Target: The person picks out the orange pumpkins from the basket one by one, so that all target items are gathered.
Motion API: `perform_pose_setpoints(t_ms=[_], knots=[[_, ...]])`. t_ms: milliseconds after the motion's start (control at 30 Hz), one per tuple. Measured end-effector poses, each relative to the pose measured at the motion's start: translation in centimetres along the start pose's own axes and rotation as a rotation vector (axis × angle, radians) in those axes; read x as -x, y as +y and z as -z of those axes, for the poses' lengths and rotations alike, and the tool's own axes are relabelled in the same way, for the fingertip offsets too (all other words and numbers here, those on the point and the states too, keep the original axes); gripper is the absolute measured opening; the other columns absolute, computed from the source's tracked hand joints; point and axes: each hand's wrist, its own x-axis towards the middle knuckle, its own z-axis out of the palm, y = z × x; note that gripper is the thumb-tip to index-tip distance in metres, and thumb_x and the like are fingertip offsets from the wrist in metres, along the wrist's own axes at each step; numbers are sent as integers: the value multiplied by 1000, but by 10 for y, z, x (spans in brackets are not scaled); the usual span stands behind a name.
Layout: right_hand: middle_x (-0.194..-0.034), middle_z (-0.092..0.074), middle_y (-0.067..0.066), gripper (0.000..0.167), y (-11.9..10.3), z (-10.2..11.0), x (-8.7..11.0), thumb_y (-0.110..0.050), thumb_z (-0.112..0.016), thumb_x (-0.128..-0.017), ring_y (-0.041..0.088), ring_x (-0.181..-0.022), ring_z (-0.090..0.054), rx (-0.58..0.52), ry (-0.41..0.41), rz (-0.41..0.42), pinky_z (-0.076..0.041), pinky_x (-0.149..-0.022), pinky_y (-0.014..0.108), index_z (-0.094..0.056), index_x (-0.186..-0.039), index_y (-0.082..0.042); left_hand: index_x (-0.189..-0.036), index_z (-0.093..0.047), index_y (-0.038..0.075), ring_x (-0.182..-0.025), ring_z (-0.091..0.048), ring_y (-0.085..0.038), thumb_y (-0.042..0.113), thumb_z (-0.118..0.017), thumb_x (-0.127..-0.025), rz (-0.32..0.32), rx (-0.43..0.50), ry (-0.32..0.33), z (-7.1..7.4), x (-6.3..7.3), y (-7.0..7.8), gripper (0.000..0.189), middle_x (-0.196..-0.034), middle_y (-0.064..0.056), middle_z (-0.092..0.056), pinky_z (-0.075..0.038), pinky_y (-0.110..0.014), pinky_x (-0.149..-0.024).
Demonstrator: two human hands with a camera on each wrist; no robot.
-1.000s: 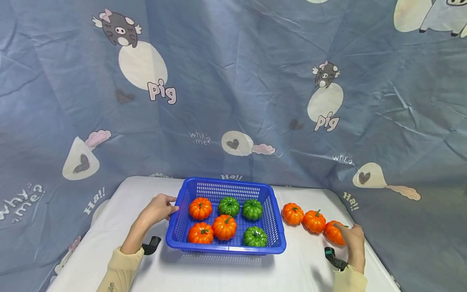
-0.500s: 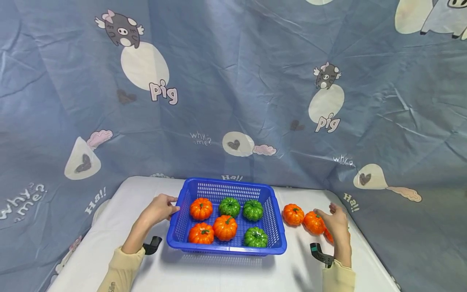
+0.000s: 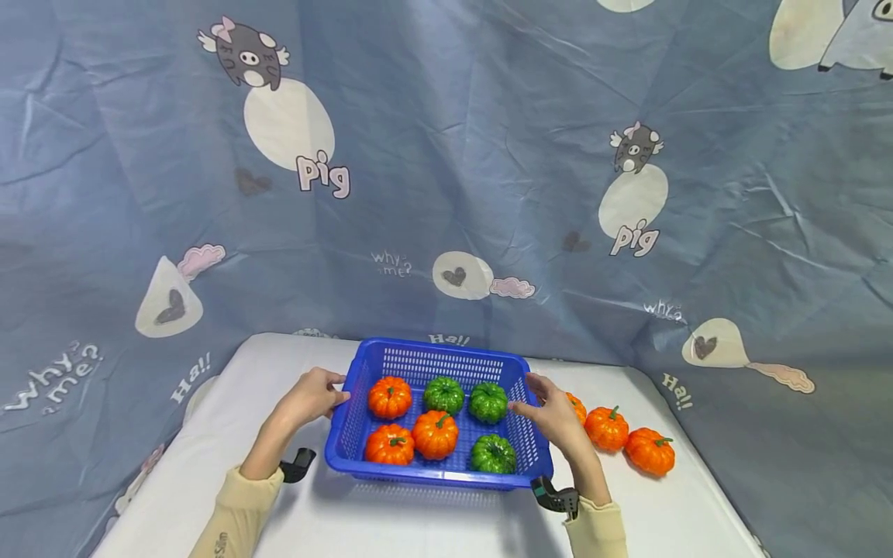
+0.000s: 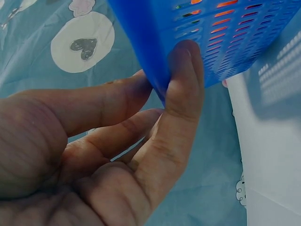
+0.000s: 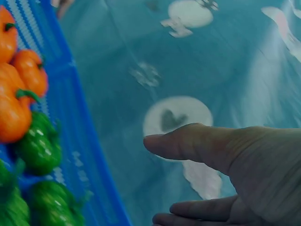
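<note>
A blue plastic basket with slotted walls holds three small orange pumpkins and three green ones. My left hand grips its left rim; in the left wrist view, the fingers lie along the outer wall and the thumb is at the rim's edge. By the right rim is my right hand, its thumb reaching over the rim in the head view. The right wrist view shows that hand with thumb and fingers apart and nothing between them, a gap separating the thumb from the basket.
Three more orange pumpkins lie in a slanting row on the white table, right of the basket; the right hand partly covers the nearest, while the middle one and far right one show fully. A blue patterned cloth hangs behind.
My right hand has moved left from the far right orange pumpkin, over the row, to the basket's right rim. The left hand keeps its grip on the left rim. The view has shifted slightly.
</note>
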Motion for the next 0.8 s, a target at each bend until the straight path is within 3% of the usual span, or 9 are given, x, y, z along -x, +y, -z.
perform_pose_setpoints(t_ms=[167,367,800], knots=[[-138,-51,25,75,-9,-22,-4,-25,-80,-77,42,-129,-48,43,-58,31,-38,-107,52,-47,-138,4,-130,-50,-16,-59,-62,-15,5,-60,-93,-2,2,4,1,2,1,44,-81,-15,-61,-58,-37,-66],[-135,-55,20,71,-21,-33,-12,-25,-81,-76,39,-125,-52,81,-141,75,-42,-104,50,-50,-135,2,-130,-50,-16,-60,-62,-15,5,-60,-93,-4,2,7,2,2,0,44,-81,-15,-62,-59,-38,-67],[-133,-54,27,68,-32,-70,-16,-20,-77,-78,42,-124,-51,71,-328,138,-42,-104,51,-49,-132,10,-130,-49,-16,-60,-62,-15,5,-60,-93,-1,-13,0,0,1,1,44,-81,-15,-62,-58,-37,-66]])
